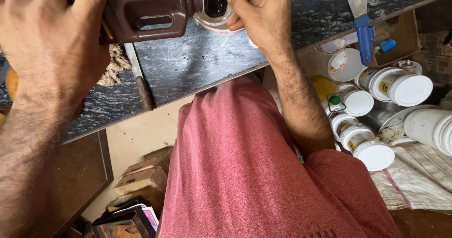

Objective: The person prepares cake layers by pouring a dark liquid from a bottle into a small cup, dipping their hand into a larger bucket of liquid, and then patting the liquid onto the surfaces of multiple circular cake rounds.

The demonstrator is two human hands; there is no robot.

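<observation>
The left hand [52, 45] is clamped round a brown jug [146, 12] lying sideways, its mouth toward the small tub [217, 18] (dark liquid inside) on the dark surface [197, 59], pinched by the right hand [261, 12].

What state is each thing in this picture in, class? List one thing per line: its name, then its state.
brown jug: tipped on its side, mouth at the cup
small cup: open, dark liquid inside
left hand: on the jug
right hand: gripping the cup's rim
putty knife: lying on the counter, untouched
white-lidded jars: closed
</observation>
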